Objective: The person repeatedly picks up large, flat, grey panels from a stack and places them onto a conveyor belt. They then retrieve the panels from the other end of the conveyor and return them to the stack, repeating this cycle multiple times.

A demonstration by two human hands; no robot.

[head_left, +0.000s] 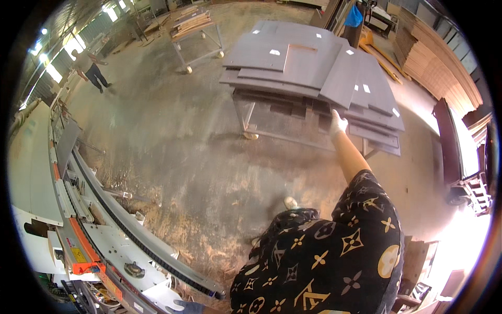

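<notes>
- Our left hand: low, by the woodworking machine; closure unclear.
- Our right hand, nearer, half-curls at the grey panel's near edge; we can't confirm grip.
- The panel lies just beyond, long axis pointing away.

- A woodworking shop, I'd say — a wide hall with a dusty floor.
- Flat panels piled on a wheeled trolley.
- Wood strips lying on a cart farther off.
- Tall stacked boards, a pallet jack near them.
- A long machine down one side — what looks like sawdust scattered beside it.
</notes>
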